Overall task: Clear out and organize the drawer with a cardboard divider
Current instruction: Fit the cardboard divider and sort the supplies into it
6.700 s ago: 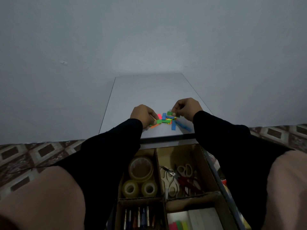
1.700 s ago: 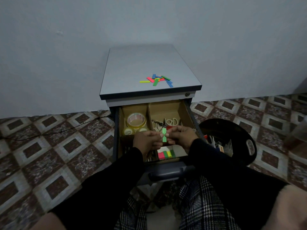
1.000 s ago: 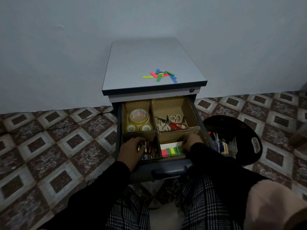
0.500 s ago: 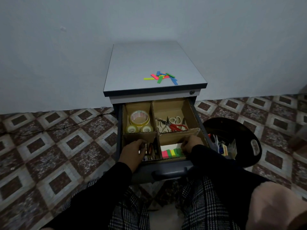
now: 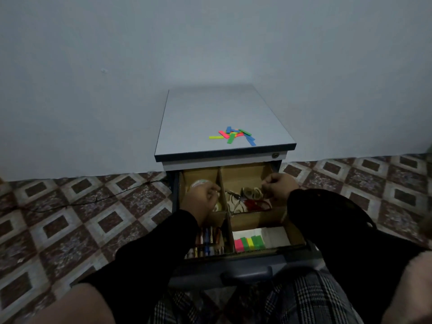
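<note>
Drawer (image 5: 245,260) open below the cabinet top, cardboard divider (image 5: 223,195) seated; you've lifted both hands from the front compartments to the back; left hand (image 5: 202,198) curled over the tape rolls, right hand (image 5: 278,187) curled above the scissors (image 5: 245,201), can't tell if either grips anything; loose sticky tabs (image 5: 233,136) up top prob next.

The person wore long black sleeves (image 5: 149,251) that ran down both arms and ended at the wrists, leaving the left hand (image 5: 203,199) and the right hand (image 5: 278,187) bare. The right sleeve (image 5: 327,220) looked loose and wide, with a faint seam line curving across it. At the bottom edge lay trousers (image 5: 301,300) in a dark plaid with pale thin check lines. Blurred pale, pinkish rounded shapes sat in both lower corners, too close to the camera to tell what they were.
</note>
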Demonstrator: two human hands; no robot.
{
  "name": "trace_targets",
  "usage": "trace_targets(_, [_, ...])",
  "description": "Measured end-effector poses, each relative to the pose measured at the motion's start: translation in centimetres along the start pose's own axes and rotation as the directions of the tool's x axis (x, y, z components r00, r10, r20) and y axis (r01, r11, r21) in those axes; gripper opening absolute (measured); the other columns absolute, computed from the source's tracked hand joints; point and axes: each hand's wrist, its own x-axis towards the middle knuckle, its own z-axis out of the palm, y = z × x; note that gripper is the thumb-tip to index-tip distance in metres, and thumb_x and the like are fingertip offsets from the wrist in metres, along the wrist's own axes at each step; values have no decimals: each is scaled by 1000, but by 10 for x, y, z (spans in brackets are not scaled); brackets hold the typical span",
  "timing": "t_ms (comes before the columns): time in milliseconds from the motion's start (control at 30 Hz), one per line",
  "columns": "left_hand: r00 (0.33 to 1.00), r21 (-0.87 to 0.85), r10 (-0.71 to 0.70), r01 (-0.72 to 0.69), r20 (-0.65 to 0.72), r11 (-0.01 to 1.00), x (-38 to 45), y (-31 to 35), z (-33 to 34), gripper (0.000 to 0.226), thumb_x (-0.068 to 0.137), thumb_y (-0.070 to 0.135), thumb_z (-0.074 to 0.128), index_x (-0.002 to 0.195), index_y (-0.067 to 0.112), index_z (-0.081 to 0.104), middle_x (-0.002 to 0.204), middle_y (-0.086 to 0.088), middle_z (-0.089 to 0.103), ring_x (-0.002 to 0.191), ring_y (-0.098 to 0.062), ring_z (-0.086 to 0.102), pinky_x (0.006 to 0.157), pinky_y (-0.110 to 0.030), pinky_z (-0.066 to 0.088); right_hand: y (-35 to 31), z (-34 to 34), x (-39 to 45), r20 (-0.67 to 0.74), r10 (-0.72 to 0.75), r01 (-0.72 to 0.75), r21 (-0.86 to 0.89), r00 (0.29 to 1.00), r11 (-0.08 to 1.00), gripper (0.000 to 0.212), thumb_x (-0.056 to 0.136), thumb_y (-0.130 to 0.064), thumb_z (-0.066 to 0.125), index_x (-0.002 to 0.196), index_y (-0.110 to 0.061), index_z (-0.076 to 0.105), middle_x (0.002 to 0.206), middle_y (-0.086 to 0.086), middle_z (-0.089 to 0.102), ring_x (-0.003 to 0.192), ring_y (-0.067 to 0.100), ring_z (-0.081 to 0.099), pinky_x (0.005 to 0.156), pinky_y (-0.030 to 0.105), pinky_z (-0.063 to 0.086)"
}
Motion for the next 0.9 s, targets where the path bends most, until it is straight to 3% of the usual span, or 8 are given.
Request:
trace_targets(133, [1000, -12, 15, -15, -21, 1000, 38, 19, -15, 16, 92, 17, 55, 102, 13, 66, 95, -2, 68, 87, -12, 61, 79, -23, 48, -46, -16, 16, -16, -82, 82, 18, 996, 996, 15, 90, -6, 57, 75, -9, 57, 70, 5, 59, 62, 14, 55, 55, 21, 47])
trace_targets(267, [997, 39, 38, -35, -71, 999, 72, 36, -25, 12, 91, 20, 57, 96, 17, 67, 91, 2, 67, 87, -13, 61, 80, -27, 50, -81, -27, 35, -29, -140, 140, -8, 990, 990, 21, 87, -3, 60, 68, -10, 56, 67, 8, 57, 56, 14, 53, 42, 14, 46])
trace_targets(400, [993, 111, 31, -18, -114, 994, 109, 44, -33, 14, 90, 21, 58, 96, 14, 69, 98, -4, 69, 93, -19, 62, 78, -26, 45, -104, -32, 59, -47, -147, 145, -52, 988, 988, 9, 87, -2, 59, 79, -6, 59, 68, 9, 56, 54, 14, 50, 31, 9, 36])
trace_targets(533, [994, 220, 20, 4, -107, 976, 139, 46, -39, 22, 93, 27, 55, 102, 13, 68, 107, -6, 67, 99, -21, 59, 77, -27, 43, -112, -28, 92, -51, -163, 159, -65, 985, 985, 18, 86, 1, 60, 70, -8, 58, 82, 15, 61, 59, 15, 55, 54, 20, 52])
trace_targets(667, [996, 311, -2, 28, -84, 950, 160, 57, -34, 28, 91, 38, 57, 106, 16, 66, 108, -5, 66, 99, -21, 59, 73, -28, 40, -111, -22, 116, -102, -179, 158, -182, 979, 970, 6, 87, -3, 60, 88, -2, 65, 89, 14, 63, 69, 20, 58, 68, 29, 55])
trace_targets(767, [999, 451, 18, -1, -33, 893, 170, 68, -22, 36, 87, 41, 62, 113, 16, 59, 111, -7, 63, 101, -23, 58, 72, -29, 38, -112, -18, 130, -119, -240, 197, -294, 963, 935, 15, 87, -8, 62, 98, 0, 68, 101, 15, 67, 79, 19, 55, 74, 29, 52])
trace_targets(900, [1000, 523, 14, -22, 19, 852, 181, 70, -13, 34, 87, 28, 65, 115, 12, 55, 116, -10, 59, 104, -25, 57, 72, -29, 37, -117, -10, 141, -108, -276, 205, -430, 955, 879, 23, 86, -17, 66, 105, -3, 66, 110, 12, 66, 95, 21, 59, 78, 25, 44])
